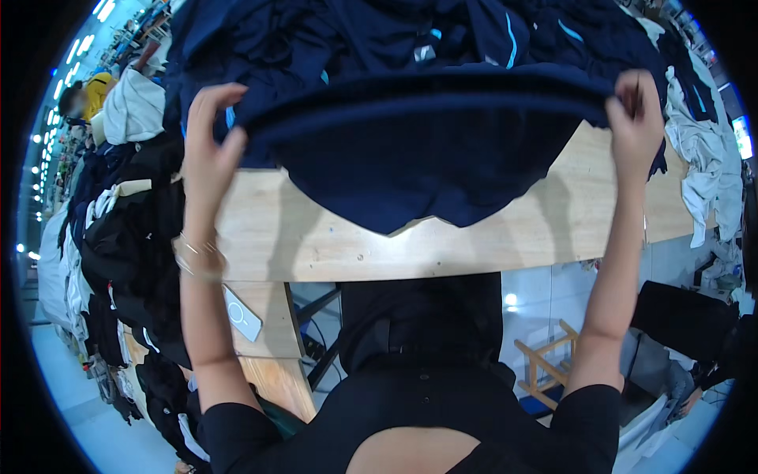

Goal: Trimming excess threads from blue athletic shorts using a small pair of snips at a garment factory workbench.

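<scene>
Both hands are raised and well apart: the left hand and right hand each pinch one end of a navy garment, stretched above the wooden table. Its hanging hem could snag the dark pile behind, seemingly touching it. A slack pinch would drop one end. Heaped clothes crowd the left; a phone lies below.
</scene>
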{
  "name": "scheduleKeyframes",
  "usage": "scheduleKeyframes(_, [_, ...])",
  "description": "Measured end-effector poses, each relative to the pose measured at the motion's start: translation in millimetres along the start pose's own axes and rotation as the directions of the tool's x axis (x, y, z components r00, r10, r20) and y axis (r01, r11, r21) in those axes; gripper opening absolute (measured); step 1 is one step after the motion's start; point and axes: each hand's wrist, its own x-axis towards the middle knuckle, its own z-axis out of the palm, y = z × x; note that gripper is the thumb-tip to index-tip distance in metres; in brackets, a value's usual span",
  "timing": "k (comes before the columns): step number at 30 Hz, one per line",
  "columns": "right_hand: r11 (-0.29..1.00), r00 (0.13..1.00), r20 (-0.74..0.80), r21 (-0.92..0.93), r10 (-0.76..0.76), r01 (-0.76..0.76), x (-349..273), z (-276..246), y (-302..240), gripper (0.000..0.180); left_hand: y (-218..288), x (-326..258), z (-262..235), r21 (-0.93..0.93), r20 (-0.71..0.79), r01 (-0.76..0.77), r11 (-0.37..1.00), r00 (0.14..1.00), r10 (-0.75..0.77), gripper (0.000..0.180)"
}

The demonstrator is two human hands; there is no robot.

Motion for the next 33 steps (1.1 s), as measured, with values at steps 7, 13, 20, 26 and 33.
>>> scheduleKeyframes(7, [0.910, 0.889, 0.298, -0.336, 0.348, -0.244, -203, 58, 17, 0.028, -4, -169, 115, 0.246, -0.018, 0.481, 0.842, 0.870, -0.492, 0.041])
scheduleKeyframes(13, [0.832, 0.818, 0.278, -0.410, 0.503, -0.372, -214, 66, -9, 0.035, 27, -181, 134, 0.231, 0.102, 0.542, 0.808, 0.812, -0.574, 0.037])
scheduleKeyframes(20, [0.907, 0.880, 0.262, -0.263, 0.395, -0.329, -214, 65, -47, 0.036, 100, -170, 117, -0.366, 0.021, 0.639, 0.676, 0.732, -0.681, 0.005])
scheduleKeyframes(26, [0.918, 0.751, 0.534, -0.301, 0.387, -0.259, -193, 113, -79, 0.052, 145, -146, 178, -0.579, 0.807, 0.650, -0.492, 0.371, -0.460, 0.039])
scheduleKeyframes(33, [0.960, 0.919, 0.290, -0.005, 0.269, -0.279, -186, 114, -79, 0.040, 142, -122, 201, -0.589, 0.806, 0.379, -0.714, 0.343, -0.483, 0.037])
